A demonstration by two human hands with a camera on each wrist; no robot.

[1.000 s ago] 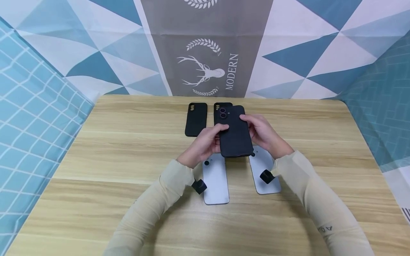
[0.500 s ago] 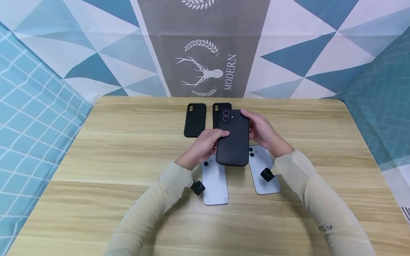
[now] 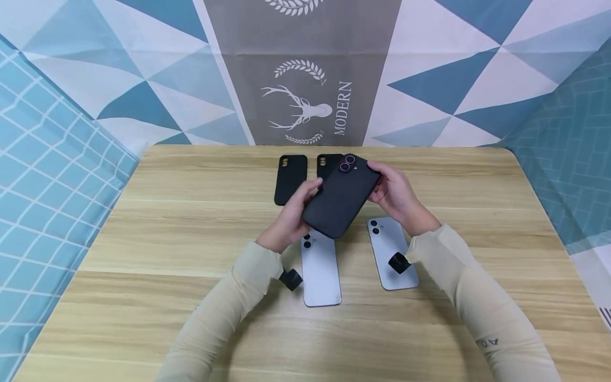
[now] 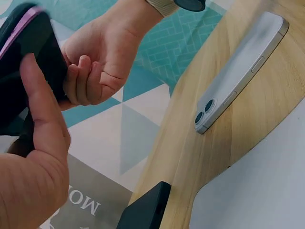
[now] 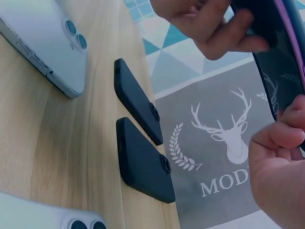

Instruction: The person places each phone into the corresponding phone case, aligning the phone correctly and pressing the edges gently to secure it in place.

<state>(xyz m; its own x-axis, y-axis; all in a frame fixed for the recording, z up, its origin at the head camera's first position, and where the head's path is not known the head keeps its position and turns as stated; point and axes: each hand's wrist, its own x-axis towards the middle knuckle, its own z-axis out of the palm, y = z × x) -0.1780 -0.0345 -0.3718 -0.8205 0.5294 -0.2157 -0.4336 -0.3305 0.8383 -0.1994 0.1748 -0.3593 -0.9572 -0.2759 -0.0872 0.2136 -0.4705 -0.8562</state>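
Both hands hold up a phone in a black case (image 3: 341,196), its back and two purple-ringed lenses facing the head camera. My left hand (image 3: 288,217) grips its lower left edge, with the thumb along the side. My right hand (image 3: 398,193) pinches the upper right corner, thumb on the back and fingers curled beneath. In the right wrist view, a pink frame edge (image 5: 291,36) shows beside the dark glossy screen (image 5: 281,71), which reflects the deer print. Below the hands lie two pale phones, one in the middle (image 3: 322,273) and one to the right (image 3: 389,246).
Two black phone cases lie side by side at the back, the left one (image 3: 291,178) in full view and the right one (image 3: 325,164) partly covered by the held phone. The wooden table (image 3: 167,233) meets a patterned cloth backdrop (image 3: 305,69) behind.
The held phone first comes down and upright, then tilts, its lens end swinging up and right and its bottom end left. My left thumb slides from its back to its edge.
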